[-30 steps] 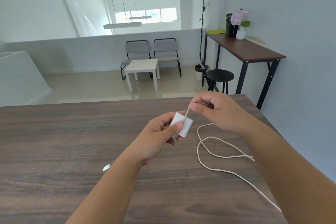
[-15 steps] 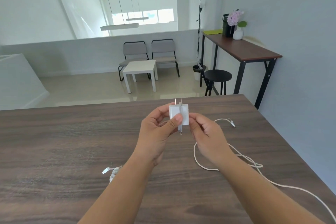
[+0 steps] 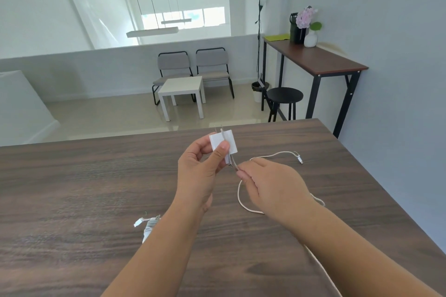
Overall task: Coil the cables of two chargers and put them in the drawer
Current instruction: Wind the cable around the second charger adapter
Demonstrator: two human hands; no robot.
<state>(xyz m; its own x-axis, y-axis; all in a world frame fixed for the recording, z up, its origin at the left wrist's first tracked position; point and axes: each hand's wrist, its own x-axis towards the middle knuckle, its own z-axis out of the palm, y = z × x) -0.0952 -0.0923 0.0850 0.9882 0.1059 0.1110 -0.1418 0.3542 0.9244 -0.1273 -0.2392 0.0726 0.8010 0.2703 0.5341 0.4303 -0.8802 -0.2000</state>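
Left hand (image 3: 202,164) grips white square charger (image 3: 223,143); right hand (image 3: 268,183) pinches its cable (image 3: 241,198).

Bare table (image 3: 72,188) lies open leftward; loose cable (image 3: 240,196) loops right, second charger (image 3: 148,225) lies beneath the left forearm.

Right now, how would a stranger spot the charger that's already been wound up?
On the dark wood table, look near the front, just left of the left forearm. The small white bundled charger lies there untouched, unlike the white charger block held up in the left hand.
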